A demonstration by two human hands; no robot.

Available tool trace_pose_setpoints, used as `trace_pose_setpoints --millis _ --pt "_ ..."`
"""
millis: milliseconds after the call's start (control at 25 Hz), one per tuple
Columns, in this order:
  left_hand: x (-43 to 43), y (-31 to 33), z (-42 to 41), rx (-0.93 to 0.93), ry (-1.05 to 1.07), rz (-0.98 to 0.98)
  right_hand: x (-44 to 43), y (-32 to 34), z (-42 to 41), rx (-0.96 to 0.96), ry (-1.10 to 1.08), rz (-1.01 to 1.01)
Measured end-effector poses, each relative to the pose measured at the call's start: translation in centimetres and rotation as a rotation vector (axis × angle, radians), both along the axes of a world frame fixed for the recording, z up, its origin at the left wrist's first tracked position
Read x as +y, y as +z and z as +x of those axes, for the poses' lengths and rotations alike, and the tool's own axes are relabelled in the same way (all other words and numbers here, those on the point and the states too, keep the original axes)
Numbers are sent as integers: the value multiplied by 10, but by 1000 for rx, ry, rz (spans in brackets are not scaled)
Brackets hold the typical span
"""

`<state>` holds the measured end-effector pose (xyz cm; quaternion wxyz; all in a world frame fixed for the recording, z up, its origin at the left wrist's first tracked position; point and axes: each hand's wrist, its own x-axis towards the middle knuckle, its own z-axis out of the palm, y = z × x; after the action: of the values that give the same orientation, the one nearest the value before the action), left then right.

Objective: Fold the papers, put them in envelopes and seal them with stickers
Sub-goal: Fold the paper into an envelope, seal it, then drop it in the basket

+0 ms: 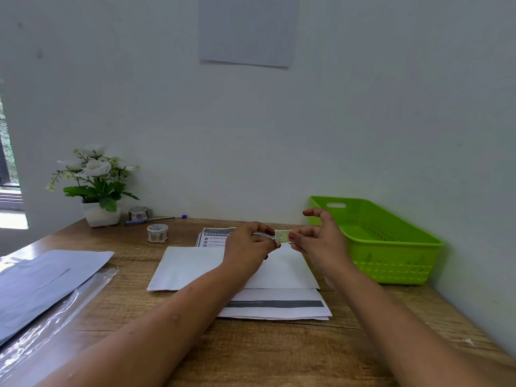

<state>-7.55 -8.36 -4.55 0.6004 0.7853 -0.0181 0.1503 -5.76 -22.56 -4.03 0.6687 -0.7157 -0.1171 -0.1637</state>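
**A:** Where is your sticker (283, 236) right now?

**B:** You hold it up between both hands, above the far edge of the white envelope (195, 265) lying on the counter (279, 353). Your left hand (251, 247) pinches its left end, your right hand (315, 238) pinches its right end, spare fingers lifted.

**A:** Which way does it lie?

**B:** Its long axis runs left to right, level, stretched between your fingertips. The envelope sits directly below and toward you, resting on the papers (279, 305).

**A:** So what does the move turn on?

**B:** Likely lowering it straight down; both hands are equally near.
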Motion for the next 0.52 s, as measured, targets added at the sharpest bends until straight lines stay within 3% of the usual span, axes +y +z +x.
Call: trace_pose_setpoints --millis 120,320,520 --pt "1 -3 1 -9 3 45 0 -5 5 -11 -44 -46" --pt "12 -8 8 45 -90 648 1 -20 19 59 -215 -160" --pt "24 -12 20 86 -207 876 6 -30 37 129 -288 -278"
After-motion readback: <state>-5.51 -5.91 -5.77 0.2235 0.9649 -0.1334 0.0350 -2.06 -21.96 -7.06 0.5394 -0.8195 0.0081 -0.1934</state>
